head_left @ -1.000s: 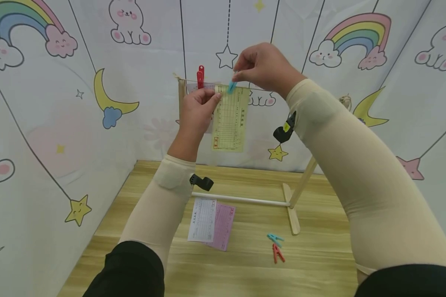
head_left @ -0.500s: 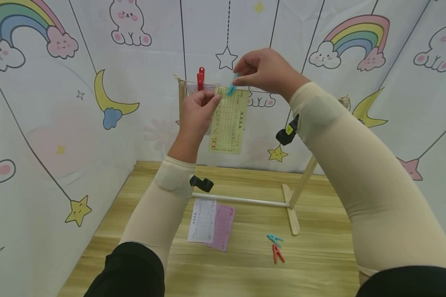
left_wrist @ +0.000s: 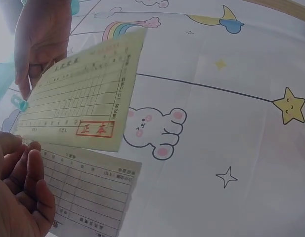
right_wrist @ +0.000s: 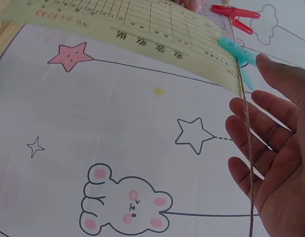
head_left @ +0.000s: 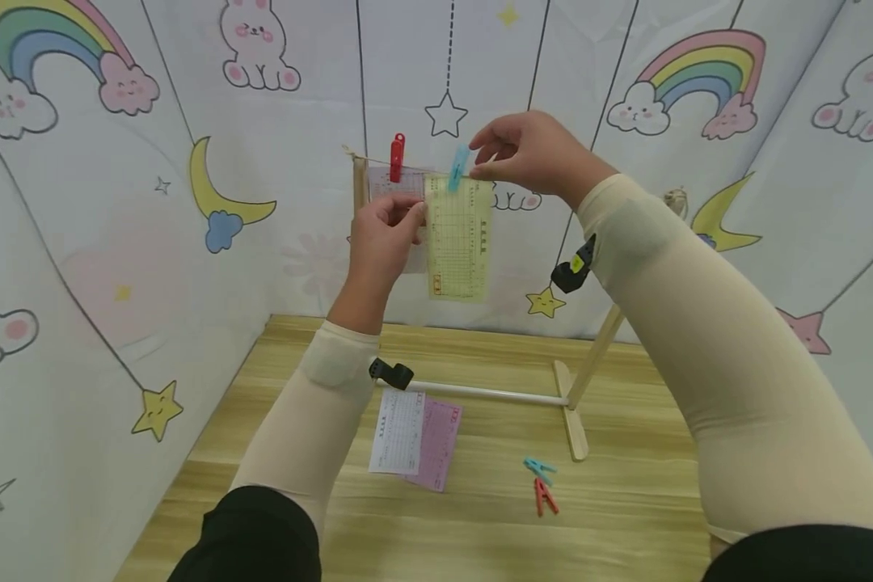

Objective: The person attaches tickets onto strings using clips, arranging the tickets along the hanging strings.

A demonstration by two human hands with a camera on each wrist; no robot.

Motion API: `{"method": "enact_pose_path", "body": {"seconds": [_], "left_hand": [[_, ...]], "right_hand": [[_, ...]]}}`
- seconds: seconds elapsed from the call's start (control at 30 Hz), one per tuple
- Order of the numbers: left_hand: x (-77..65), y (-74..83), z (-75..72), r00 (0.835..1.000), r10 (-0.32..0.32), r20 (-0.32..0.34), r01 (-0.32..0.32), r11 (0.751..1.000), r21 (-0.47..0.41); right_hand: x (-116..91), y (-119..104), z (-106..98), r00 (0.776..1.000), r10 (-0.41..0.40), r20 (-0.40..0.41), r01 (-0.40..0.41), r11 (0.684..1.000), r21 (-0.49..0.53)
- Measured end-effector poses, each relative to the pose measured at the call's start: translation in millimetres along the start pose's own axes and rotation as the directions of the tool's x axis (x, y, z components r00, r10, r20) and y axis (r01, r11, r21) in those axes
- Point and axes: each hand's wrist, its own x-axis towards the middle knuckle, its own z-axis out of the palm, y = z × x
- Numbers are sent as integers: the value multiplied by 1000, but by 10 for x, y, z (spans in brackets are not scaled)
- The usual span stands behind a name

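A yellow printed slip (head_left: 460, 242) hangs from the thin string line, held at its top by a light-blue clothespin (head_left: 457, 168). My right hand (head_left: 534, 158) is just right of that clothespin, fingers spread apart and holding nothing; in the right wrist view its thumb (right_wrist: 281, 74) is close to the clothespin's end. By the slip's left edge is my left hand (head_left: 384, 242), its fingers loosely bent and fingertips right beside the paper. Behind this hand, a red clothespin (head_left: 397, 158) holds another pale printed slip (head_left: 400, 182), partly hidden, on the line.
The line runs from a wooden post (head_left: 360, 182) on the left. A white rod (head_left: 487, 394) joins the stand's wooden foot (head_left: 573, 420). On the table lie a white slip (head_left: 396, 432), a pink slip (head_left: 440, 444), a blue clothespin (head_left: 540, 469) and a red clothespin (head_left: 545, 496).
My right hand has let go of the blue clothespin, which stays on the line with the yellow slip, and moved right and down. My left hand has let go of the slip's edge and dropped slightly.
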Motion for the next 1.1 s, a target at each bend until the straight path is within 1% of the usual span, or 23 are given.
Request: {"method": "enact_pose_path", "body": {"seconds": [0.2,0.3,0.4,0.5,0.6,0.7,0.73,0.8,0.83,0.9,0.93,1.03,1.1], "left_hand": [[-152,-169,-48,1000,7,-24,-5,998,65],[-266,-305,-68,1000,19,-24,-16,995,98],[-429,-487,-94,999,33,-19,-30,987,156],[-640,-696,-129,999,32,-3,-31,970,241],[-875,-933,-177,1000,4,23,-11,948,318],[-1101,-1173,-224,997,-55,50,31,919,394],[-1170,-1255,-239,995,-85,58,53,906,419],[-1298,-1408,-268,987,-141,75,89,875,476],[-1355,-1480,-278,981,-174,83,109,856,506],[-1453,-1596,-291,968,-226,110,127,818,560],[-1496,-1643,-293,961,-248,126,129,799,588],[-1591,-1756,-292,941,-290,176,104,741,664],[-1640,-1825,-287,932,-304,197,80,703,707]], "right_hand": [[-30,78,-19,1000,1,-7,-1,1000,-11],[-51,101,-28,1000,8,-1,-8,1000,-7],[-86,120,-34,1000,9,-4,-9,1000,-12],[-137,145,-42,1000,0,-20,0,1000,-26],[-191,168,-45,999,-11,-37,10,999,-50],[-244,184,-65,998,-18,-58,14,998,-60],[-259,188,-75,998,-18,-67,14,998,-63],[-290,200,-97,996,-23,-86,18,998,-65],[-306,208,-109,995,-24,-95,18,998,-68],[-344,231,-132,993,-25,-112,17,997,-71],[-365,250,-146,993,-22,-120,14,997,-71],[-439,323,-190,989,-4,-145,-6,997,-71],[-495,378,-223,987,17,-161,-27,998,-64]]}}
